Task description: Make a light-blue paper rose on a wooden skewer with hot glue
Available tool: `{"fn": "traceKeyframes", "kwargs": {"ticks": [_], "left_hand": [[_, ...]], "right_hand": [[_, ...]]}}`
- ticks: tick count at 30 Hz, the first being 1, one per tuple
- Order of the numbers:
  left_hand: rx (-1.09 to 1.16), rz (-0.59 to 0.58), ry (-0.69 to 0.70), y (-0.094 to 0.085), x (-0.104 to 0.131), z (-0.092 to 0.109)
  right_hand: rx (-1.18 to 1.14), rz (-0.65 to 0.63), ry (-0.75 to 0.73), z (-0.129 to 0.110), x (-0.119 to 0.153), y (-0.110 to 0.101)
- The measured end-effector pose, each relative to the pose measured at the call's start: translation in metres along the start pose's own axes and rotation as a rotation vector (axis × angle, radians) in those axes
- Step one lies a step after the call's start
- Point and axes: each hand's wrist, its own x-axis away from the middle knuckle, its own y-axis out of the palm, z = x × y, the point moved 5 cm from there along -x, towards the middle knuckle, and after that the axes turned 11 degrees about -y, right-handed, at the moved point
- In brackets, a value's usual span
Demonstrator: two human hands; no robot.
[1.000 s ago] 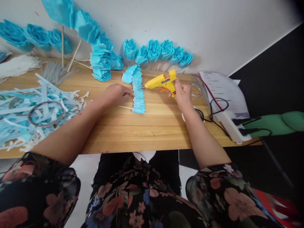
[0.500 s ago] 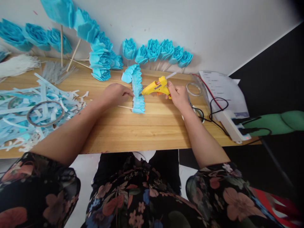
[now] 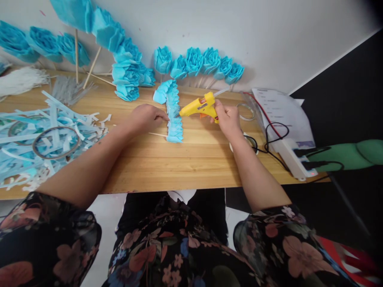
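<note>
A strip of blue crepe-paper petals (image 3: 173, 107) lies lengthwise on the wooden table, curling at its far end. A thin wooden stick (image 3: 157, 134) meets the strip near its closer end. My left hand (image 3: 146, 118) pinches the strip's left edge between thumb and fingertips. In my right hand (image 3: 229, 118) is a yellow hot glue gun (image 3: 199, 105), gripped by its handle. Its nozzle points left at the middle of the strip, very near the petals; whether it touches them I cannot tell. A clear glue stick (image 3: 222, 92) pokes out of the gun's back.
Finished blue paper roses (image 3: 194, 61) lean along the wall. Blue and white paper scraps (image 3: 54, 139) with tape rings cover the left side. A white power strip (image 3: 295, 159), black cables and papers (image 3: 284, 115) in a plastic sleeve lie at the right, beside a tape roll (image 3: 245, 112).
My right hand has drawn the glue gun slightly to the right and away, its nozzle a little off where it was. My left hand stays on the strip.
</note>
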Motion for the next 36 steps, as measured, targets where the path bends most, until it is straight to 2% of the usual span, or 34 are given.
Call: {"fn": "traceKeyframes", "kwargs": {"ticks": [3, 13, 17, 22, 28, 36], "left_hand": [[-0.004, 0.02, 0.017, -0.0002, -0.0005, -0.0002], [-0.009, 0.022, 0.015, 0.0006, -0.0008, -0.002], [-0.004, -0.004, -0.01, -0.0009, -0.0001, -0.0006], [-0.05, -0.003, 0.027, -0.0011, 0.0, 0.0014], [-0.017, -0.013, 0.015, -0.0012, -0.0004, -0.0005], [-0.018, 0.01, 0.02, -0.0004, -0.0002, 0.0]], "right_hand": [[0.044, -0.045, 0.021, -0.0008, 0.0013, 0.0014], [0.038, -0.029, -0.002, 0.0016, 0.0004, 0.0013], [0.016, 0.029, 0.009, 0.0009, 0.0, -0.002], [0.007, 0.107, 0.008, -0.0016, 0.0002, -0.0058], [0.081, 0.009, -0.002, -0.0046, 0.001, -0.0021], [0.054, 0.018, 0.011, -0.0055, 0.0003, -0.003]]}}
